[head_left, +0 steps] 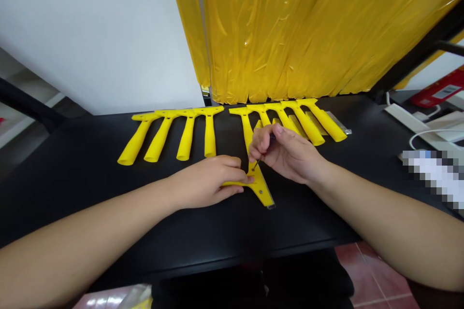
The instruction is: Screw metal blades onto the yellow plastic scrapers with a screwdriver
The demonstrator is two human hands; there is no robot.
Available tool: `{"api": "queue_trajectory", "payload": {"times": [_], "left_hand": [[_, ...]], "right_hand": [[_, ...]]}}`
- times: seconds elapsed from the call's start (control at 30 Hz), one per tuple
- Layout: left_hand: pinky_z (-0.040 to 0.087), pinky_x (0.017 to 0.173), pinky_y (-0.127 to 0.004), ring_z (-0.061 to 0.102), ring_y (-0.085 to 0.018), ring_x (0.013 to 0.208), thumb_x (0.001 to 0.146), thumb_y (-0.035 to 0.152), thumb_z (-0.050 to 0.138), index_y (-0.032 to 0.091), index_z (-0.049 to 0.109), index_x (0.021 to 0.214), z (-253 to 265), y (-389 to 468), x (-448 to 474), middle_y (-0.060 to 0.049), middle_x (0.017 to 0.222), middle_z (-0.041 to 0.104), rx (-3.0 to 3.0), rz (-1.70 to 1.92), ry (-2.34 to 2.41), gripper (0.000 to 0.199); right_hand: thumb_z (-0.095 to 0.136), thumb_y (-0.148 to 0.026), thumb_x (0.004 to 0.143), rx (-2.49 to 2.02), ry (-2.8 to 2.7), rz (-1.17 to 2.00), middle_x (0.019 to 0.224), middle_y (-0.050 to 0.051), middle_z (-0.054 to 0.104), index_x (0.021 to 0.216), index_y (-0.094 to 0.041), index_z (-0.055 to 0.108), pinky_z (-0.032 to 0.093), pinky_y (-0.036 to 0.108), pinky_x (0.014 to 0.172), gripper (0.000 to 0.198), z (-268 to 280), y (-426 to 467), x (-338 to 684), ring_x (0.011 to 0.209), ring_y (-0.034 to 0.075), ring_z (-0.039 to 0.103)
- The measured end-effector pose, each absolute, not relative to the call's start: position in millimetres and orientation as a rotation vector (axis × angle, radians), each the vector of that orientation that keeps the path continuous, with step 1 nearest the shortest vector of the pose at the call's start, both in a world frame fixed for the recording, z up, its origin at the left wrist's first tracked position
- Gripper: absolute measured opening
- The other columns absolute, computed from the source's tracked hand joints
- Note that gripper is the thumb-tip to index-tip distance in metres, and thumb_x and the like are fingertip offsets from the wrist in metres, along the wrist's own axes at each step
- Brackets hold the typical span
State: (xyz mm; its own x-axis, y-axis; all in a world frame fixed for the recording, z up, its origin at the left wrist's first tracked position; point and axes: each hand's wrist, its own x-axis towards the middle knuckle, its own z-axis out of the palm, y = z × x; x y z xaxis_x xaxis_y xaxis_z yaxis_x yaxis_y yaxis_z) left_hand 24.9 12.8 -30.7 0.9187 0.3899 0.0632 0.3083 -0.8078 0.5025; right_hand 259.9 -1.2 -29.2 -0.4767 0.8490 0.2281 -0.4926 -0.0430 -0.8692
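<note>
A yellow scraper (261, 188) lies on the black table with its handle toward the left and its wide head toward the right. My left hand (217, 178) is closed around the handle, covering most of it. A thin blade edge shows along the scraper's right side, and two screws sit in its head. In my right hand (282, 149) is a small screwdriver (257, 163), gripped by its dark handle. Its tip meets the scraper head at the upper screw. My fingers hide most of the screwdriver's handle.
Several yellow scrapers (161, 137) stand in a row at the back left, and more scrapers (308, 123) at the back right. Yellow plastic sheeting (290, 34) hangs behind. A white power strip (409, 128) and a red box (440, 88) lie at the right.
</note>
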Motion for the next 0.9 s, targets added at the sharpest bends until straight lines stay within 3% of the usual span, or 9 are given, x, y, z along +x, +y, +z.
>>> {"api": "queue_trajectory", "payload": {"times": [0.07,0.13,0.27,0.33,0.47,0.57,0.7,0.8,0.9], "left_hand": [[0.056,0.084,-0.029,0.067,-0.02,0.094,0.104,0.025,0.063,0.024,0.075,0.129,-31.0,12.9,24.9,-0.007,0.101,0.067,2.565,0.235,0.493,0.028],[0.056,0.084,-0.028,0.068,-0.02,0.095,0.104,0.024,0.063,0.024,0.075,0.129,-31.2,13.0,25.0,-0.007,0.102,0.067,2.555,0.238,0.485,0.028],[0.055,0.08,-0.027,0.067,-0.019,0.091,0.104,0.024,0.064,0.023,0.076,0.128,-30.9,12.9,25.1,-0.005,0.098,0.065,2.559,0.223,0.5,0.026],[0.055,0.079,-0.027,0.066,-0.019,0.09,0.104,0.024,0.064,0.023,0.076,0.128,-30.6,12.6,25.1,-0.005,0.096,0.064,2.563,0.222,0.504,0.027],[0.055,0.081,-0.027,0.067,-0.019,0.091,0.104,0.025,0.064,0.024,0.076,0.128,-30.2,12.3,25.2,-0.005,0.097,0.065,2.563,0.231,0.507,0.027],[0.055,0.082,-0.028,0.067,-0.019,0.093,0.104,0.025,0.064,0.024,0.076,0.128,-30.0,12.5,25.2,-0.005,0.098,0.066,2.562,0.225,0.504,0.026],[0.054,0.079,-0.026,0.066,-0.018,0.09,0.103,0.023,0.065,0.024,0.076,0.126,-29.8,12.8,25.0,-0.005,0.096,0.064,2.564,0.222,0.504,0.026],[0.054,0.078,-0.026,0.066,-0.018,0.089,0.103,0.023,0.065,0.024,0.076,0.128,-30.0,12.8,24.9,-0.005,0.095,0.064,2.574,0.219,0.503,0.027],[0.055,0.082,-0.028,0.067,-0.019,0.093,0.104,0.024,0.063,0.024,0.075,0.13,-30.4,12.7,25.0,-0.006,0.1,0.066,2.571,0.227,0.499,0.028]], "right_hand": [[0.057,-0.063,0.103,-0.432,-1.224,1.743,0.061,-0.007,0.042,0.088,-0.022,0.066,0.051,0.034,0.076,0.045,-29.7,-1.9,260.1,0.058,0.012,0.042],[0.061,-0.065,0.101,-0.426,-1.179,1.752,0.06,-0.009,0.036,0.098,-0.026,0.062,0.05,0.033,0.073,0.04,-29.5,-3.9,259.5,0.056,0.012,0.034],[0.076,-0.047,0.096,-0.425,-1.104,1.738,0.08,-0.004,0.051,0.092,-0.026,0.057,0.049,0.031,0.075,0.029,-28.0,-4.6,258.3,0.073,0.013,0.049],[0.073,-0.049,0.098,-0.442,-1.11,1.721,0.089,-0.001,0.054,0.085,-0.022,0.06,0.051,0.031,0.076,0.033,-28.1,-2.4,258.6,0.082,0.015,0.055],[0.059,-0.062,0.102,-0.487,-1.158,1.75,0.074,-0.003,0.045,0.095,-0.022,0.07,0.051,0.032,0.072,0.042,-29.4,-0.7,260.0,0.066,0.014,0.046],[0.06,-0.066,0.1,-0.465,-1.161,1.755,0.066,-0.008,0.037,0.111,-0.027,0.064,0.047,0.031,0.068,0.041,-28.3,-4.1,259.6,0.059,0.013,0.033],[0.075,-0.049,0.097,-0.438,-1.11,1.715,0.078,-0.006,0.048,0.098,-0.028,0.055,0.048,0.031,0.074,0.028,-26.0,-5.4,257.9,0.069,0.013,0.045],[0.071,-0.049,0.099,-0.434,-1.147,1.668,0.09,-0.001,0.057,0.087,-0.022,0.062,0.051,0.032,0.078,0.031,-28.3,-1.9,258.4,0.081,0.014,0.056],[0.061,-0.056,0.103,-0.439,-1.209,1.698,0.072,-0.002,0.051,0.088,-0.021,0.07,0.053,0.034,0.08,0.04,-32.2,0.0,260.1,0.07,0.014,0.053]]}}
